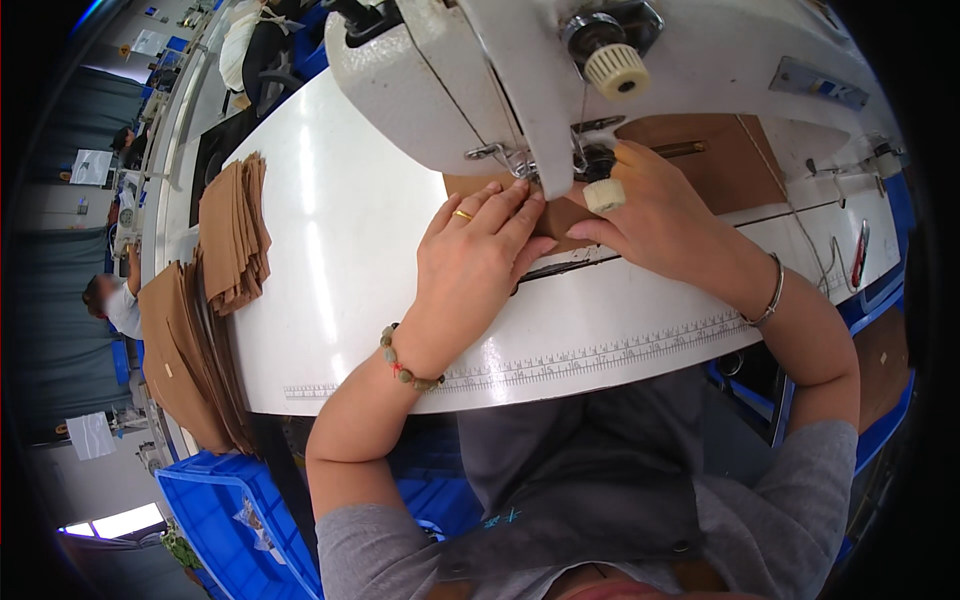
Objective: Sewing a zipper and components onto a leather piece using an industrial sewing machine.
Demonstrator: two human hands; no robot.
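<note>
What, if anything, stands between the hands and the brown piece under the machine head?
Nothing visible blocks the left hand: it appears to rest on the brown piece. The right hand is over it; a cream knob on the white sewing machine covers part of that hand, so contact there is unclear.

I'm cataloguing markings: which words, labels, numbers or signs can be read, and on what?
Metal plate on the sewing machine: lettering, partly blurred; not copied here.
Ruler strip on the white table: tick marks show; numerals too small to read.
Dark apron: blue characters, too small to read.
White sheets in the background: any writing too blurred to read.
</note>
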